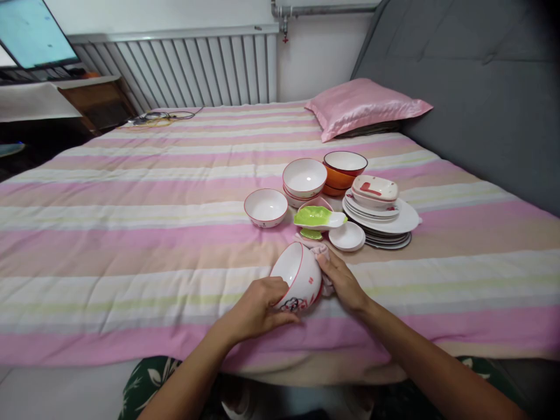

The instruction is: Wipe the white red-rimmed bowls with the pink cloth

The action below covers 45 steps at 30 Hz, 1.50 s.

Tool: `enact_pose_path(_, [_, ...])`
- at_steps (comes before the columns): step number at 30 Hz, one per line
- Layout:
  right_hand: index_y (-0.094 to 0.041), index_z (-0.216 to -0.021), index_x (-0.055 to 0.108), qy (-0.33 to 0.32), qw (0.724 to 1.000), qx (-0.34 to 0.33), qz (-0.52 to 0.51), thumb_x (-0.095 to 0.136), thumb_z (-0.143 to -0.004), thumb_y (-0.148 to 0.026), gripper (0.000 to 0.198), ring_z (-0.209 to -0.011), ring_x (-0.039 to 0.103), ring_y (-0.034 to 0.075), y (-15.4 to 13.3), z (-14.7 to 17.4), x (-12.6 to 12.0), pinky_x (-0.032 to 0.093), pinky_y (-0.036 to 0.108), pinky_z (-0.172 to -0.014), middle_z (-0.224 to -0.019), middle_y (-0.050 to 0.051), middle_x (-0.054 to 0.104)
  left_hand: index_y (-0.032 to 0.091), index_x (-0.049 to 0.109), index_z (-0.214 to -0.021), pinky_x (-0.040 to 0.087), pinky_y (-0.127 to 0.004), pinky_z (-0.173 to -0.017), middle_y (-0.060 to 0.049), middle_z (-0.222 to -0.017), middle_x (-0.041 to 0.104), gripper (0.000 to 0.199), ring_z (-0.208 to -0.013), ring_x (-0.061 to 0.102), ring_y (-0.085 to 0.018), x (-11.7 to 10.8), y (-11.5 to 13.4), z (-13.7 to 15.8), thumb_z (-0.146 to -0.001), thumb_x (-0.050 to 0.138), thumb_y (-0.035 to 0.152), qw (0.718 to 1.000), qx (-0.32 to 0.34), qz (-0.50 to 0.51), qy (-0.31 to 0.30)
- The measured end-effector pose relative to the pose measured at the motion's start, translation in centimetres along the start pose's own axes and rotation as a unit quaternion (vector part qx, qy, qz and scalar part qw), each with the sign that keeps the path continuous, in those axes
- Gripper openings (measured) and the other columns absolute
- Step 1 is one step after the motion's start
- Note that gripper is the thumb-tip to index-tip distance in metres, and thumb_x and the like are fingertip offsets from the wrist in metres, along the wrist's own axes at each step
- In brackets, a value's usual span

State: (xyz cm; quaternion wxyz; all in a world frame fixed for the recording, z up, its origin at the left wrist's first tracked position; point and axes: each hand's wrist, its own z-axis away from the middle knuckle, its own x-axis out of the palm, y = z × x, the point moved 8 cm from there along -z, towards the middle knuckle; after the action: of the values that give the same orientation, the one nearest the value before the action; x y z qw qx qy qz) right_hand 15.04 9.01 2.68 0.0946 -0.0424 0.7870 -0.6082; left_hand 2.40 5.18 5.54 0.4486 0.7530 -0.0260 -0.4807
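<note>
A white bowl (307, 279) with a red rim and a printed design is tilted on its side above the front of the bed. My left hand (266, 300) grips its near rim, with the fingers inside and the thumb along the outside. My right hand (343, 280) presses a pale pink cloth (327, 284) against the bowl's outer right side. Just beyond is a green and white leaf-shaped dish (315, 217), close to small white dishes (347, 236). Another red-rimmed bowl (266, 208) stands upright to the left of these.
Behind them are stacked white bowls (305, 178) and orange bowls (345, 169). A stack of plates (406, 216) carries square dishes (375, 189) at right. A pink pillow (365, 105) lies by the grey headboard (464, 87). Cables (166, 118) lie at the bed's far left.
</note>
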Motion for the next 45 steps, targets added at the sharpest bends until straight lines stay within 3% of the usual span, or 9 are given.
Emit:
enact_pose_path(4, [-0.026,-0.139,0.034,0.01,0.997,-0.051,0.052,0.034,-0.095,-0.044,0.048,-0.129,0.042,0.021,-1.1,0.6,0.0,0.038,0.041,-0.105,-0.14,0.007,0.044,0.016,0.065,-0.08,0.04,-0.03,-0.074,-0.006,-0.077,0.066,0.02,-0.077,0.057,-0.018,-0.6,-0.2,0.2,-0.084,0.057,0.035,0.997,0.037,-0.06,-0.012])
enact_pose_path(9, [-0.024,-0.144,0.024,-0.008,0.98,-0.12,0.16,0.04,-0.093,-0.044,0.057,-0.139,0.021,0.025,-1.7,1.5,1.5,0.023,0.047,-0.112,-0.151,0.009,0.023,0.021,0.069,-0.075,0.037,-0.041,-0.091,-0.007,-0.1,0.068,0.011,-0.105,0.053,-0.025,-3.0,-4.2,0.9,-0.077,0.061,0.015,0.987,-0.012,-0.151,0.047])
enact_pose_path(14, [-0.024,-0.146,0.014,-0.024,0.957,-0.148,0.249,0.039,-0.094,-0.035,0.058,-0.141,0.012,0.026,-1.8,2.3,3.1,0.022,0.051,-0.111,-0.154,0.009,0.009,0.021,0.068,-0.093,0.031,-0.046,-0.102,-0.01,-0.108,0.065,0.032,-0.11,0.053,-0.028,-3.7,-3.2,1.1,-0.066,0.075,0.036,0.992,-0.017,-0.104,0.066])
enact_pose_path(16, [-0.025,-0.146,0.011,-0.028,0.945,-0.174,0.274,0.036,-0.094,-0.036,0.059,-0.141,0.01,0.028,-2.3,2.6,3.5,0.022,0.054,-0.11,-0.154,0.01,0.006,0.019,0.065,-0.097,0.037,-0.042,-0.095,-0.01,-0.103,0.066,0.04,-0.1,0.057,-0.026,-2.9,-1.6,0.7,-0.067,0.073,0.043,0.996,-0.014,-0.07,0.045])
enact_pose_path(21, [-0.024,-0.147,0.011,-0.086,0.911,-0.248,0.318,0.02,-0.094,-0.052,0.06,-0.14,0.002,0.035,-3.5,3.7,5.0,0.017,0.063,-0.107,-0.155,0.011,-0.003,0.015,0.062,-0.082,0.042,-0.029,-0.067,-0.004,-0.074,0.064,0.021,-0.07,0.057,-0.019,-2.0,-1.2,0.4,-0.075,0.065,0.035,0.99,-0.106,-0.056,0.074])
enact_pose_path(26, [-0.025,-0.145,0.019,-0.085,0.889,-0.296,0.339,0.026,-0.094,-0.05,0.058,-0.14,0.008,0.036,-3.9,4.2,5.5,0.021,0.062,-0.105,-0.155,0.012,0.0,0.016,0.062,-0.081,0.042,-0.025,-0.063,-0.005,-0.078,0.067,0.011,-0.069,0.059,-0.018,-0.9,-1.7,0.6,-0.081,0.057,0.025,0.994,-0.093,-0.039,0.052])
enact_pose_path(32, [-0.028,-0.144,0.022,-0.04,0.906,-0.28,0.314,0.031,-0.094,-0.044,0.053,-0.14,0.011,0.034,-3.9,4.0,4.8,0.025,0.062,-0.105,-0.154,0.01,0.007,0.015,0.062,-0.081,0.042,-0.023,-0.061,-0.007,-0.078,0.066,0.019,-0.068,0.059,-0.016,-0.5,-0.2,0.7,-0.087,0.051,0.03,0.995,0.024,-0.073,0.063])
enact_pose_path(39, [-0.031,-0.144,0.021,0.012,0.927,-0.262,0.267,0.025,-0.095,-0.042,0.05,-0.138,0.019,0.032,-5.2,3.5,2.8,0.022,0.06,-0.106,-0.153,0.007,0.013,0.016,0.064,-0.088,0.041,-0.028,-0.072,-0.007,-0.082,0.066,0.018,-0.077,0.057,-0.018,0.1,0.3,0.3,-0.088,0.052,0.03,0.989,0.092,-0.091,0.068])
enact_pose_path(45, [-0.029,-0.142,0.027,0.023,0.899,-0.258,0.352,0.036,-0.093,-0.037,0.05,-0.138,0.016,0.034,-5.0,3.4,2.8,0.02,0.06,-0.107,-0.152,0.007,0.014,0.018,0.065,-0.071,0.037,-0.036,-0.087,-0.006,-0.081,0.068,0.015,-0.088,0.056,-0.021,-0.2,-1.5,-0.8,-0.082,0.059,0.026,0.994,0.053,-0.011,0.091])
